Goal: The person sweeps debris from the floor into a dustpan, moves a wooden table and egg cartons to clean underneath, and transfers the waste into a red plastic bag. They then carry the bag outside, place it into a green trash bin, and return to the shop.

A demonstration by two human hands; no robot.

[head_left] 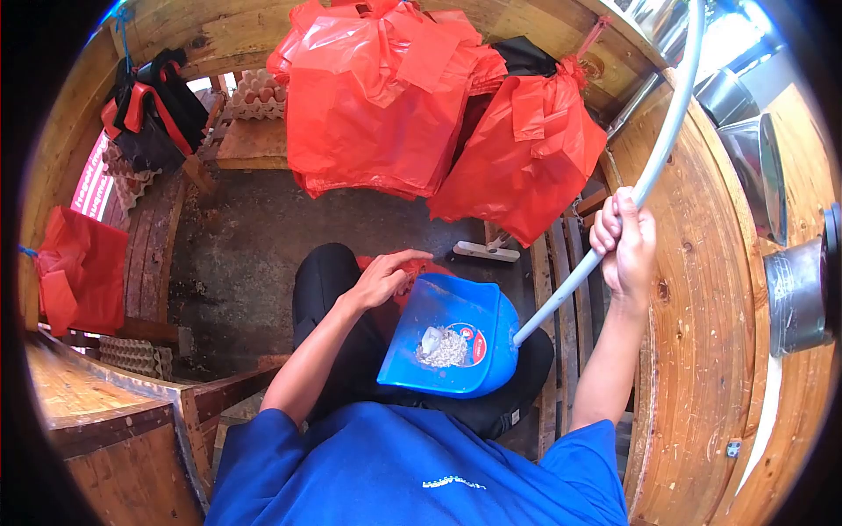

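Note:
My right hand (pixel 624 241) is wrapped around the long pale handle (pixel 570 287) of a blue dustpan (pixel 412 359). The pan rests over my lap, tilted, with a small heap of pale grit and a greyish lump (pixel 441 346) inside. My left hand (pixel 386 279) is at the pan's far left edge, its index finger stretched out and the other fingers curled on a crumpled red plastic bag (pixel 419 273). Part of that bag is hidden behind the pan and my hand.
Bundles of red plastic bags (pixel 377 114) hang ahead from a wooden rail. Egg trays (pixel 257 95) stand on a shelf at the back left. A wooden counter (pixel 702 351) curves along my right, and a wooden cabinet (pixel 132 473) is at lower left. Slats (pixel 568 324) lie beside my right leg.

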